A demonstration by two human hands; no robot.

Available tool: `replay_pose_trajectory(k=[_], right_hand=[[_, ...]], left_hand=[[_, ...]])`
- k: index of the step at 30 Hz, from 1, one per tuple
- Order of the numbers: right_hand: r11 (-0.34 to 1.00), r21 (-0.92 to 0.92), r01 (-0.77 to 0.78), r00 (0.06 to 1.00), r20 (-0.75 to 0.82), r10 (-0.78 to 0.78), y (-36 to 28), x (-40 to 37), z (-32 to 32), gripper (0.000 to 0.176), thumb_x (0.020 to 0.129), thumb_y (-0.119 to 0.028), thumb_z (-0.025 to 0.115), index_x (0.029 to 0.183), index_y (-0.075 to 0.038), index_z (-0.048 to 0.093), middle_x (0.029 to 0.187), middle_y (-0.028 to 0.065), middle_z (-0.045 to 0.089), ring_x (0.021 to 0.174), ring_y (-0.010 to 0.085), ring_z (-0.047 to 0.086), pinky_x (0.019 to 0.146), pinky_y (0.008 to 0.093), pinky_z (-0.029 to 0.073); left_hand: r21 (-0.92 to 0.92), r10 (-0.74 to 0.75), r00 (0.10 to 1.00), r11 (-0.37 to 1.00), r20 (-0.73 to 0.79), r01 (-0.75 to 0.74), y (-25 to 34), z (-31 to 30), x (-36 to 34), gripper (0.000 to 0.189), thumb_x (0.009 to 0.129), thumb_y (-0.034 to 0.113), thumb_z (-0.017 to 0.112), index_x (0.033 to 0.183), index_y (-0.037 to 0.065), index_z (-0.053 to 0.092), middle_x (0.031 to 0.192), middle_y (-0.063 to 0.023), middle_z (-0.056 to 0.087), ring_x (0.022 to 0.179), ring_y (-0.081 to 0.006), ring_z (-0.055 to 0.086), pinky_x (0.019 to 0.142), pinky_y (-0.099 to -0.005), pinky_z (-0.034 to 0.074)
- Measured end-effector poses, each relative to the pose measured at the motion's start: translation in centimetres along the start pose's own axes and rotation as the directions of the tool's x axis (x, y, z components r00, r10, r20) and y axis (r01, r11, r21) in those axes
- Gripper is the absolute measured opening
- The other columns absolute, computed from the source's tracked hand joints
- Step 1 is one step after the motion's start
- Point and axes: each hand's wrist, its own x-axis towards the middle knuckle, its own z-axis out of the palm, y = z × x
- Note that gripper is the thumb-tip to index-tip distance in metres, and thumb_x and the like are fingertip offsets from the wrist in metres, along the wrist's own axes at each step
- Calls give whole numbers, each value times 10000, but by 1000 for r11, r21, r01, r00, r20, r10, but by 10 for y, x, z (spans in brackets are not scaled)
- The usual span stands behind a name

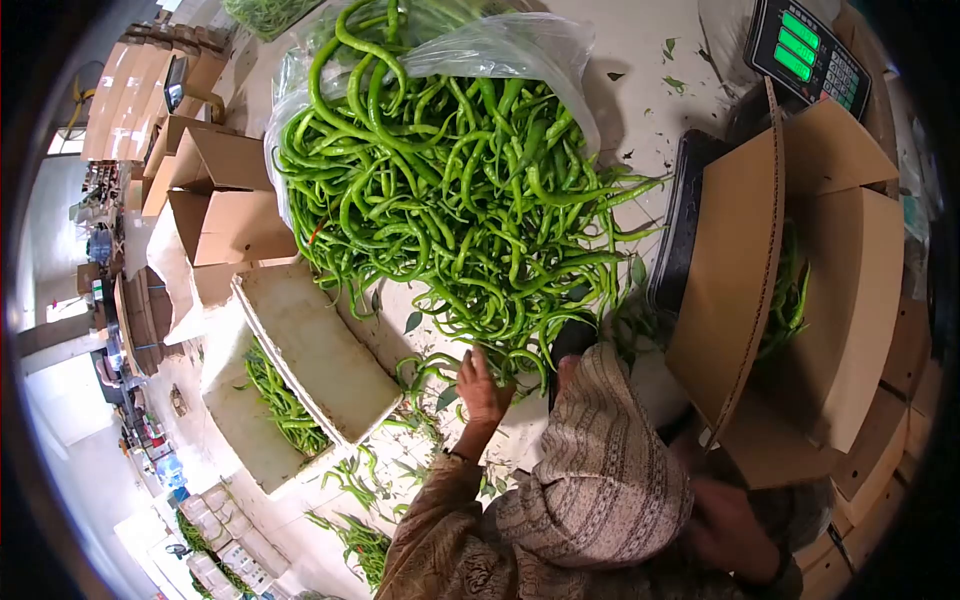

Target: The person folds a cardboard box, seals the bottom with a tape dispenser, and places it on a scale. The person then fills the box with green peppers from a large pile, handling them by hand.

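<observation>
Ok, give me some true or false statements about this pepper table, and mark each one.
1. The green peppers spill out of a clear plastic bag. True.
2. The scale has a dark display. False: its display is lit green.
3. The cardboard box on the right has peppers inside. True.
4. The left hand rests on the white box. False: it is at the near edge of the pepper pile, apart from that box.
</observation>
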Motion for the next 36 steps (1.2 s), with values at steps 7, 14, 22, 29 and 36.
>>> replay_pose_trajectory(k=[7, 14, 22, 29, 36], right_hand=[[1000, 23, -11, 1000, 16, 10, 24, 7, 14, 369, 803, -70, 575, 1158, 31, 558, 1047, 236, 616, 994, 417, 602, 871, 412, 486], [994, 96, -51, 995, 91, 42, 46, 18, 25, 331, 770, -117, 656, 1066, 3, 572, 943, 213, 590, 899, 417, 574, 777, 448, 459], [999, 31, -18, 999, 38, 17, 63, 21, 29, 394, 750, -134, 678, 1107, -1, 578, 908, 198, 590, 897, 369, 555, 795, 417, 435], [991, -115, -61, 998, 6, 62, 77, 14, 35, 386, 730, -124, 700, 1082, 3, 607, 958, 189, 632, 931, 360, 624, 797, 405, 488], [989, -149, -9, 999, 30, 14, 79, 16, 35, 395, 775, -144, 685, 1124, 13, 590, 1043, 192, 639, 986, 358, 625, 837, 399, 492]], left_hand=[[210, 177, 983, 964, -54, -162, 17, 16, 12, 992, 638, 197, 793, 1476, 204, 263, 1443, -253, 252, 1295, -434, 289, 1026, -564, 257], [-125, -9, 1000, 992, -22, 6, 43, 4, 13, 1029, 631, 233, 785, 1472, 75, 213, 1492, -238, 160, 1338, -446, 200, 1027, -593, 260], [100, 34, 999, 994, 7, -35, 44, 20, 34, 959, 630, 207, 759, 1461, 189, 281, 1476, -230, 230, 1295, -445, 295, 1006, -572, 280], [210, 44, 996, 976, 77, -60, 33, 18, 51, 638, 664, 184, 691, 1267, 184, 483, 1174, -157, 443, 1070, -356, 437, 870, -489, 353], [268, 267, 960, 933, -78, -238, 11, 23, 45, 466, 673, 169, 658, 1121, 153, 527, 1062, -134, 470, 999, -345, 471, 777, -477, 382]])
